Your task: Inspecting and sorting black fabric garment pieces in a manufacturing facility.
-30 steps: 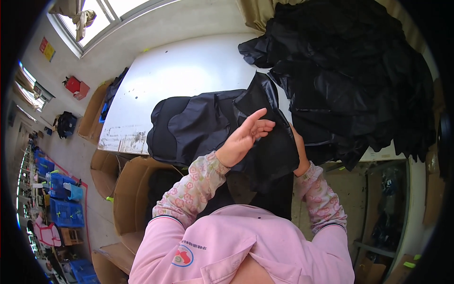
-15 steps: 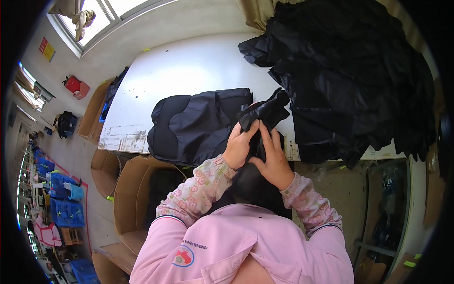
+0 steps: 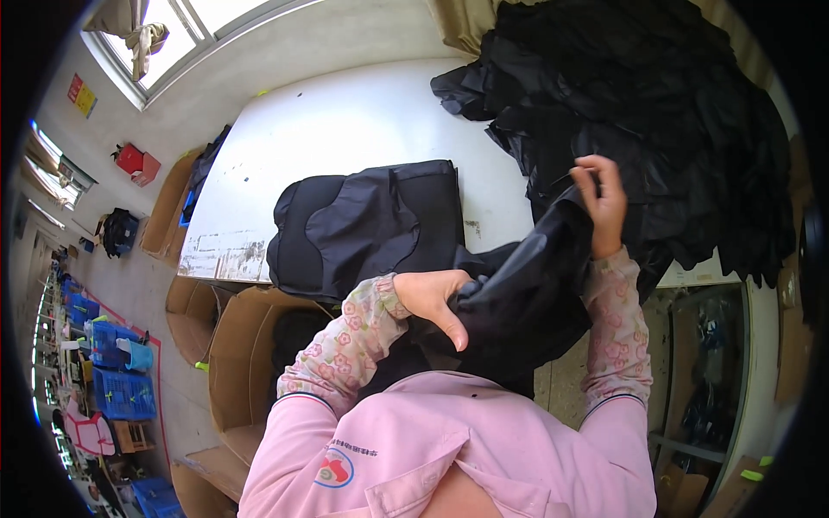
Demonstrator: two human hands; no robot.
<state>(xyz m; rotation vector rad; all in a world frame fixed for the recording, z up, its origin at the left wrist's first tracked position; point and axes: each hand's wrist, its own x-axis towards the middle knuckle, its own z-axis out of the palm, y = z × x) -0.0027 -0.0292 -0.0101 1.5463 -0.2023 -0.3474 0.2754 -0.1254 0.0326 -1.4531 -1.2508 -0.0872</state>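
A loose black fabric piece point(image 3: 535, 289) hangs between my hands, in front of the table's near edge. My right hand point(image 3: 604, 203) is raised and grips its upper right edge between thumb and curled fingers. At the cloth's left side is my left hand point(image 3: 432, 300), thumb stretched out and apart; its fingertips are hidden by the fabric. Left of the hands, a neat stack of black fabric covers point(image 3: 367, 224) lies flat on the table, a curved panel showing on top.
A large heap of black fabric point(image 3: 648, 112) covers the right part of the white table point(image 3: 345, 112). Open cardboard boxes point(image 3: 237, 363) stand below at the left. A glass-sided cabinet point(image 3: 708, 371) is at the lower right. Blue crates point(image 3: 121, 393) line the far left.
The bunched black fabric has been opened out and drawn down toward me. My right hand moved up and right with its edge; my left hand moved lower and turned, thumb spread.
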